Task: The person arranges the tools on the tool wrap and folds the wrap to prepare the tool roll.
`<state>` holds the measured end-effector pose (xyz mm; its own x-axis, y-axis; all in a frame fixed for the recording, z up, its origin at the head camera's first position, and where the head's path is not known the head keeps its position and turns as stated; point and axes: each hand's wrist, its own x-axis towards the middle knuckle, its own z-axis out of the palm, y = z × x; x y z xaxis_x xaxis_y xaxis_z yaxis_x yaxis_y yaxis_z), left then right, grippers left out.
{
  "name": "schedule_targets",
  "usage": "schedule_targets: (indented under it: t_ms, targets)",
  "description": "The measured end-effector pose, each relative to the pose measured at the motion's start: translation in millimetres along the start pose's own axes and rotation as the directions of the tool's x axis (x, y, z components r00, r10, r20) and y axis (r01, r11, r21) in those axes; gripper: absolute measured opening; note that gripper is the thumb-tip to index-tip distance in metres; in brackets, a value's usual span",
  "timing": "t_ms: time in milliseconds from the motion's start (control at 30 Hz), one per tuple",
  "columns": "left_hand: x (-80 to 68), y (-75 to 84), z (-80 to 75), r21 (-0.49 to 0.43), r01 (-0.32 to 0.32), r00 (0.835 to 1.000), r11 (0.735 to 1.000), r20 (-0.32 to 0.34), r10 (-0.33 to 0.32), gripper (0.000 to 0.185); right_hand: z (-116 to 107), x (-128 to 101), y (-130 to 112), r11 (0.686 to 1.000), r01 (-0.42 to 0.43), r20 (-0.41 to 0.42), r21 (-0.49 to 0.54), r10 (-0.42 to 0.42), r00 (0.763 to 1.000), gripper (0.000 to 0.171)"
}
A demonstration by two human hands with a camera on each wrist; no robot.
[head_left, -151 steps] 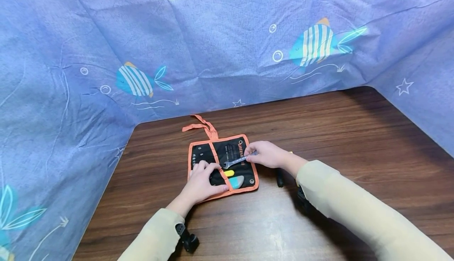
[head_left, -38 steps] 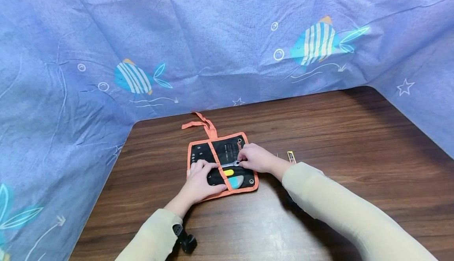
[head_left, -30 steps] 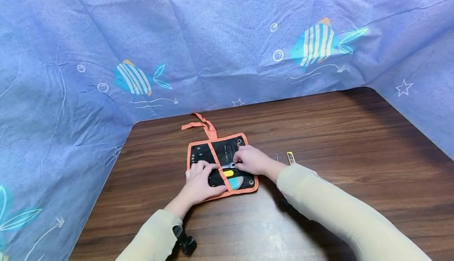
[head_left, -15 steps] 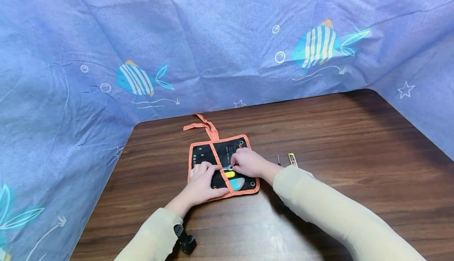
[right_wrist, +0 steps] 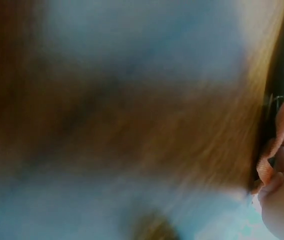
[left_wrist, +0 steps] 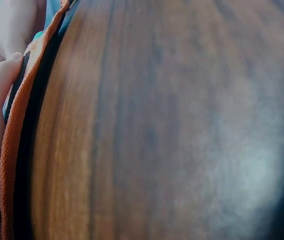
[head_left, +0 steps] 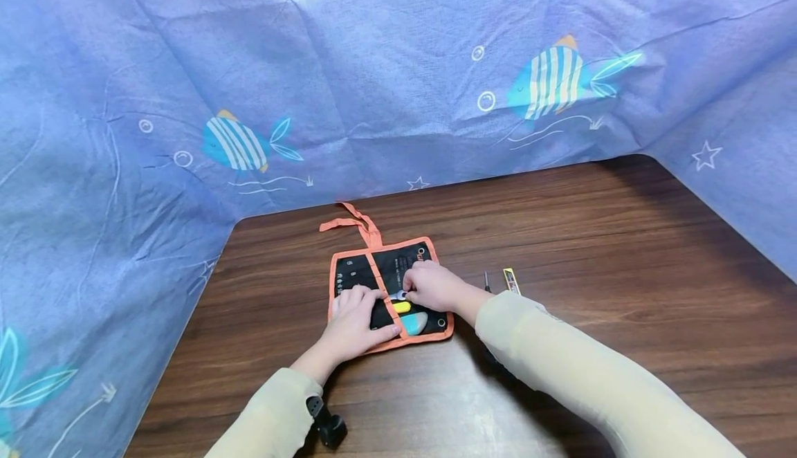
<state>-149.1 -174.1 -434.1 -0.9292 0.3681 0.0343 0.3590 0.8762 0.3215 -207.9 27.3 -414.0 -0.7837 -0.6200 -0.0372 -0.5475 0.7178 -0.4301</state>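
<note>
Over the last few seconds I watched the wrench [head_left: 398,295] slide leftward into the tool roll [head_left: 429,325]: most of its shaft lay across the black panel, and now only its open-ended head shows beside my right hand [head_left: 431,287]. That hand's fingers are curled and pinching the wrench at its hidden end, so I judge it nearly seated in its pocket. Just below the pinch lie a yellow tool tip [head_left: 402,306] and a pale blue one [head_left: 415,322]. Left of it, my left hand [head_left: 352,316] presses flat, fingers extended, on the roll's left panel. Right of the grip, apart on the table [head_left: 623,292], lie a small yellow-edged strip [head_left: 511,279] and a thin dark tool [head_left: 487,281]. Orange lettering by my knuckles and white size numerals stay unreadable.
</note>
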Motion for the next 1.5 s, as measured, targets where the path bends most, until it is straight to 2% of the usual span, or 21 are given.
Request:
schedule_targets:
  t_ms: [233,367,567,867,1167,1500]
  targets:
    - [-2.1,-2.0,0.0,-0.016,0.007,1.000,1.000,-0.008,-0.007,0.071,-7.7,-0.3,1.4,1.000,0.001,0.022,0.015,-0.001,1.000,0.010]
    - [-3.2,-4.8,0.2,-0.023,0.023,1.000,0.999,-0.012,-0.024,0.069,-13.7,-2.3,4.7,0.999,-0.012,0.013,0.036,0.012,1.000,0.014]
    - [-2.8,-6.8,-0.9,-0.027,0.032,0.999,0.999,-0.006,-0.033,0.066,-22.1,-8.9,16.6,0.998,0.012,-0.028,0.058,-0.010,1.000,0.013]
    - [2.6,-8.0,-5.3,0.029,0.110,0.991,0.993,-0.075,-0.108,0.093,-41.0,-29.7,44.4,0.991,-0.051,-0.090,0.126,0.063,0.994,0.013]
    - [6.1,-10.3,-5.1,0.071,0.096,0.995,0.993,-0.019,-0.095,0.091,-51.9,-58.0,73.9,0.990,-0.074,-0.175,0.120,0.095,0.980,0.018]
    - [11.7,-7.1,-4.5,0.101,0.085,0.995,0.991,0.035,-0.089,0.096,-58.0,-91.1,93.9,0.987,-0.103,-0.206,0.127,0.128,0.970,0.021]
